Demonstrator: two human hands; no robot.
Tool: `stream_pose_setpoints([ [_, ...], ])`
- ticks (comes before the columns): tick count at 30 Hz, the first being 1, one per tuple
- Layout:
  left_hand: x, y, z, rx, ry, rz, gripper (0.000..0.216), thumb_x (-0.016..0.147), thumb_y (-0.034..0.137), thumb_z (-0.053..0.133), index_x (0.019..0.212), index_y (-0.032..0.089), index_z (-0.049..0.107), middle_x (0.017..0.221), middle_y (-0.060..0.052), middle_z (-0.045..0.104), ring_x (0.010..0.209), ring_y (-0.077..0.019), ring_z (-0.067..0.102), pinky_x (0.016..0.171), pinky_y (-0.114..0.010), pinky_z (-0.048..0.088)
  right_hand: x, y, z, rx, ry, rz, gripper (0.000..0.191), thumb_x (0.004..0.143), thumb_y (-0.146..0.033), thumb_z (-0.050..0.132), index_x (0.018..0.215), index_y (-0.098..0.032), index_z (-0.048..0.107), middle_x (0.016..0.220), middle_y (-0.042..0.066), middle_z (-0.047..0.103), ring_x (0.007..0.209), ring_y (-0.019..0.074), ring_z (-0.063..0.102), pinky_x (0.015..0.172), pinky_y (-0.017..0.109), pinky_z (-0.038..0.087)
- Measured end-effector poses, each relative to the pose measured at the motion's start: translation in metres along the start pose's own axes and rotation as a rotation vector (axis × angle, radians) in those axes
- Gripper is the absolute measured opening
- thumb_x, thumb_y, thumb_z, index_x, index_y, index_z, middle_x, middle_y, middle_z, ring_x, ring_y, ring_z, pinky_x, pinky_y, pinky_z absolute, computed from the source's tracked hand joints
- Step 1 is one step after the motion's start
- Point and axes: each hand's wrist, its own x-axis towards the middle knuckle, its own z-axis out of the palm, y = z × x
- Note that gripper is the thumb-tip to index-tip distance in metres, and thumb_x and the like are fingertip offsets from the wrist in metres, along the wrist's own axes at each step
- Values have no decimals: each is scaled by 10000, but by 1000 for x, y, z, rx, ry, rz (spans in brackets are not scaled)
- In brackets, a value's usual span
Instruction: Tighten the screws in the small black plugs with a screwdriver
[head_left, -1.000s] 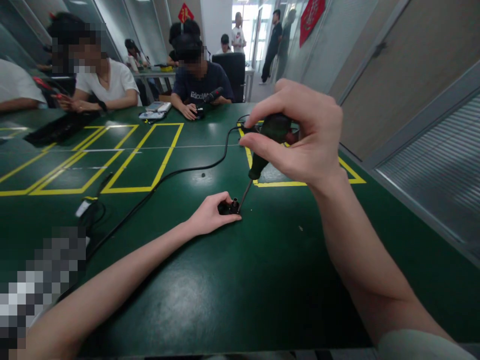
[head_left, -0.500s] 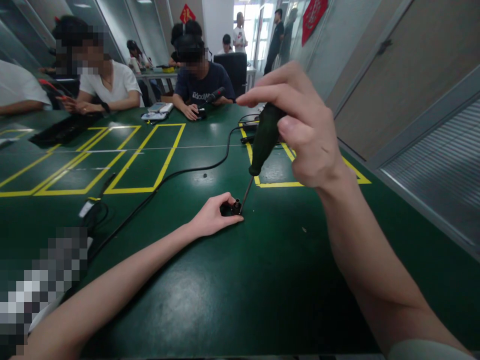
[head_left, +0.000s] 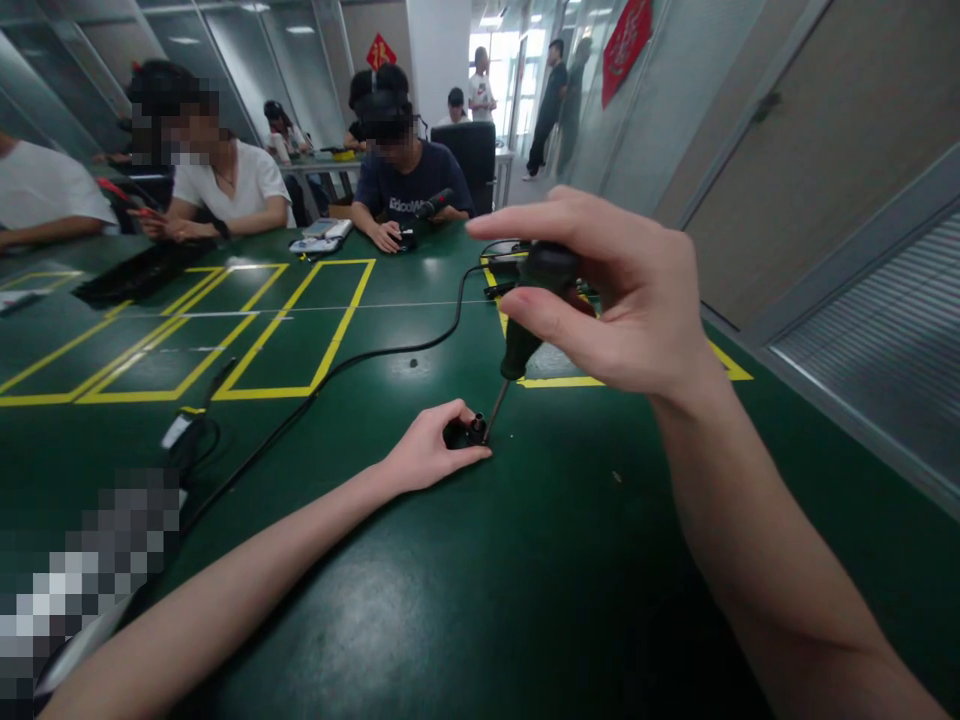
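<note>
My right hand [head_left: 622,300] is closed around the top of a dark green screwdriver [head_left: 529,320], thumb and forefinger pinching its handle. The thin shaft slants down and its tip meets a small black part [head_left: 466,432] on the green table [head_left: 465,590]. My left hand [head_left: 426,452] lies on the table with its fingers curled around that small black part, pinning it in place. Most of the part is hidden by my fingers.
A black cable [head_left: 337,370] runs across the table from a plug [head_left: 184,430] on the left towards the far right. Yellow tape rectangles [head_left: 247,330] mark the table. Two people [head_left: 409,175] sit working at the far edge, others stand in the corridor behind.
My right hand's fingers have shifted around the screwdriver handle, loosening and then pinching it again. The left hand has stayed on the small part. The view has tilted up slightly.
</note>
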Motion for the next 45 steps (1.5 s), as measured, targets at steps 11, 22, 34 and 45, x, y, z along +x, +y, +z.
stream_pose_setpoints([
  [11, 2, 2, -2, 48, 19, 30, 302, 814, 397, 838, 890, 191, 630, 897, -23, 718, 816, -196, 645, 800, -338, 523, 3, -1, -1, -68, 57, -120, 250, 997, -361, 611, 1134, -204, 749, 988, 1, 751, 887, 125, 677, 846, 312, 582],
  [22, 2, -1, -1, 31, 18, 35, 309, 819, 399, 841, 905, 182, 639, 911, -31, 728, 831, -203, 662, 804, -342, 519, 3, 2, -1, -63, 37, -201, 317, 1004, -391, 617, 1230, -184, 697, 1117, -13, 774, 951, 104, 701, 926, 279, 570],
  [34, 4, 3, 0, 4, 8, 47, 344, 796, 415, 851, 863, 191, 598, 926, -26, 720, 842, -195, 647, 834, -344, 529, 2, 13, -8, -207, 75, -313, 276, 972, -323, 630, 1172, -187, 764, 869, -34, 670, 801, 77, 597, 768, 246, 489],
  [45, 4, 4, 0, 26, 7, 32, 359, 791, 432, 854, 874, 190, 602, 940, -33, 727, 850, -200, 653, 836, -355, 537, -2, 15, -8, -240, 52, -226, 292, 992, -414, 579, 1205, -293, 739, 1003, -32, 676, 809, 97, 586, 725, 254, 526],
])
